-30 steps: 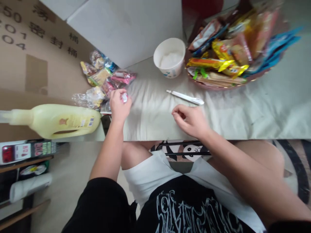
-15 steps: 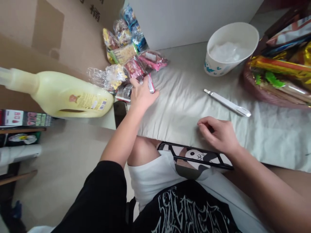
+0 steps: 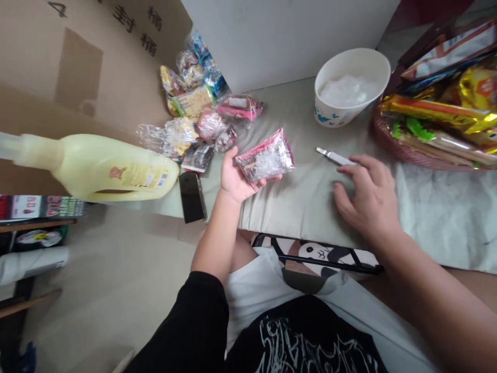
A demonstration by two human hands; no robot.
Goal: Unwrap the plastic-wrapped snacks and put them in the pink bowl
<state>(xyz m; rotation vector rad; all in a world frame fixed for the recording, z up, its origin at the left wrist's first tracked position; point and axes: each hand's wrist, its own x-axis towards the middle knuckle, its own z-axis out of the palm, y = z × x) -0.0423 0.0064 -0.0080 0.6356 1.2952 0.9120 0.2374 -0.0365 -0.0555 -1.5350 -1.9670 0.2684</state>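
My left hand [image 3: 236, 178] holds up a small snack packet [image 3: 267, 158], clear and shiny with a pink edge, over the cloth; its fingers go under the packet and the thumb stands at its left side. Above the white craft knife [image 3: 332, 156], my right hand [image 3: 370, 199] has its fingers apart and covers the handle end. Whether a fingertip touches the knife I cannot tell. The knife's short blade points to the upper left. Left of the packet lies a pile of wrapped snacks [image 3: 194, 101], with a dark packet [image 3: 198, 157] at its front.
A paper tub [image 3: 336, 118] with clear plastic inside stands behind the knife. A reddish basket [image 3: 388, 142] full of snack packs is at the right. A pale yellow bottle [image 3: 89, 166] lies at the left, near a phone [image 3: 192, 197]. Behind is a cardboard box [image 3: 128, 67].
My left hand has picked up the packet from the pile, moved right and turned palm up. My right hand has moved up and right to the knife, its fingers spreading from a loose curl.
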